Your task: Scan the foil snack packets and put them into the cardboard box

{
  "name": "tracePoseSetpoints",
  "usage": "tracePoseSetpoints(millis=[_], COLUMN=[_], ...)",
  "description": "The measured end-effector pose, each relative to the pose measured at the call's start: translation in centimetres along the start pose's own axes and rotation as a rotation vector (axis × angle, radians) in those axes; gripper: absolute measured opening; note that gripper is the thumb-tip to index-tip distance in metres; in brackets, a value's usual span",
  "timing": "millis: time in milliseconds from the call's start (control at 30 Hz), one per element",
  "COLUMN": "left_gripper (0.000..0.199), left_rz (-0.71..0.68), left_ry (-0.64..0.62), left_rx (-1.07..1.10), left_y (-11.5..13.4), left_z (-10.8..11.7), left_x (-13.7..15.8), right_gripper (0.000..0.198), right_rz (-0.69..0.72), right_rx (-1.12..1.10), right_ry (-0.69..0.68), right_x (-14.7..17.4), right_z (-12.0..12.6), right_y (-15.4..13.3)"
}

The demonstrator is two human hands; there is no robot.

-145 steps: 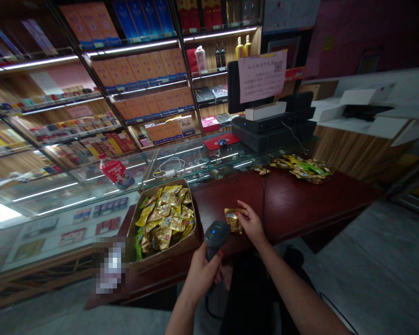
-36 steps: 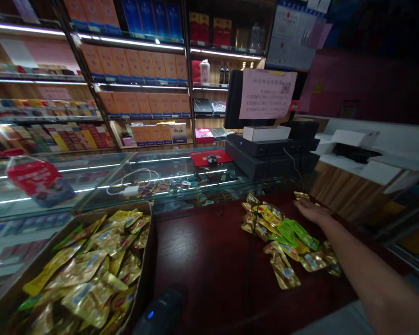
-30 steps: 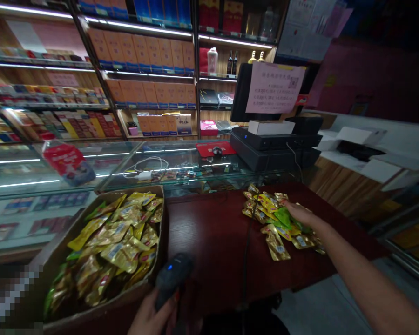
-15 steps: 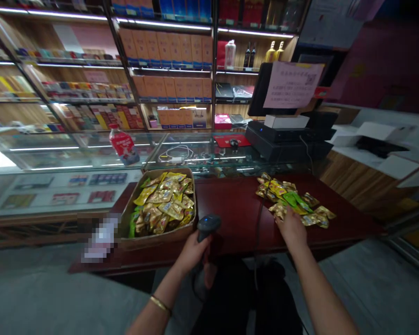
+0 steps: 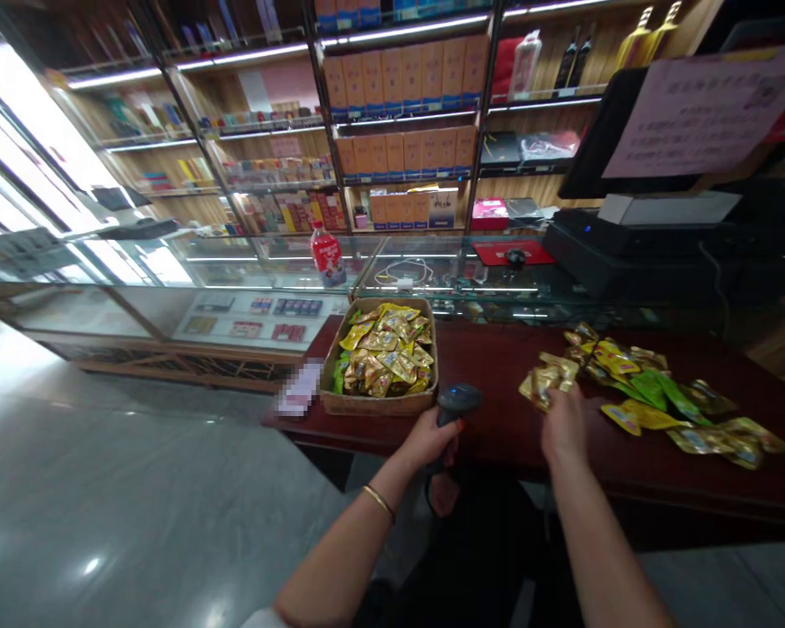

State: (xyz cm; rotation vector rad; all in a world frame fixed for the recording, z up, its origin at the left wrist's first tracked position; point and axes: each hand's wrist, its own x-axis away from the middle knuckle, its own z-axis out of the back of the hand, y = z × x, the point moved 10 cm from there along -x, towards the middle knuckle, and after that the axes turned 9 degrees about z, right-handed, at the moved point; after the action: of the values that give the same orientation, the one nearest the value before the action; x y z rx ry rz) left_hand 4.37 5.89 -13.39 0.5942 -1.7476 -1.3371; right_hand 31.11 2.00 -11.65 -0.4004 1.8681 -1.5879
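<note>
My left hand point(image 5: 430, 439) is closed around the handle of a dark barcode scanner point(image 5: 459, 399), held over the table's front edge just right of the box. My right hand point(image 5: 564, 423) grips a few gold snack packets point(image 5: 548, 377) above the dark red table point(image 5: 490, 349). To the right of that hand lies a loose pile of gold, yellow and green packets point(image 5: 651, 384). A cardboard box point(image 5: 379, 405) full of similar packets point(image 5: 387, 349) stands to the left of the scanner.
Behind the table runs a glass display counter point(image 5: 268, 270) with a red-labelled bottle point(image 5: 328, 255), a white cable point(image 5: 406, 277) and a mouse point(image 5: 515, 257) on it. A monitor point(image 5: 602, 131) with a paper sheet stands at right. A blurred-out flat item point(image 5: 301, 388) lies left of the box.
My view has swung to the left. My right hand has drawn packets away from the pile toward the left and lifted them. The left hand still holds the scanner.
</note>
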Motion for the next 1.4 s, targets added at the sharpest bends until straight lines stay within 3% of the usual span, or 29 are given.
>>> tracePoseSetpoints(millis=[100, 200, 367, 733, 933, 1400], left_gripper=[0.043, 0.044, 0.040, 0.029, 0.030, 0.030], left_rz=[-0.012, -0.025, -0.042, -0.043, -0.048, -0.069], left_ry=[0.009, 0.009, 0.026, 0.035, 0.010, -0.011], left_rx=[0.016, 0.047, 0.009, -0.098, -0.094, -0.056], left_y=[0.0, 0.0, 0.1, 0.0, 0.4, 0.5], left_z=[0.2, 0.4, 0.5, 0.5, 0.1, 0.2], left_x=[0.2, 0.4, 0.8, 0.6, 0.8, 0.9], right_gripper=[0.053, 0.059, 0.052, 0.054, 0.051, 0.051], right_rz=[0.012, 0.017, -0.037, 0.044, -0.030, -0.051], right_rx=[0.039, -0.045, -0.123, -0.152, -0.110, -0.221], right_ry=[-0.058, -0.103, -0.102, -0.164, -0.156, -0.169], right_x=[1.3, 1.9, 1.8, 2.0, 2.0, 2.0], right_z=[-4.8, -6.9, -6.3, -8.0, -7.7, -8.2], right_y=[1.1, 3.3, 5.2, 3.8, 3.5, 3.9])
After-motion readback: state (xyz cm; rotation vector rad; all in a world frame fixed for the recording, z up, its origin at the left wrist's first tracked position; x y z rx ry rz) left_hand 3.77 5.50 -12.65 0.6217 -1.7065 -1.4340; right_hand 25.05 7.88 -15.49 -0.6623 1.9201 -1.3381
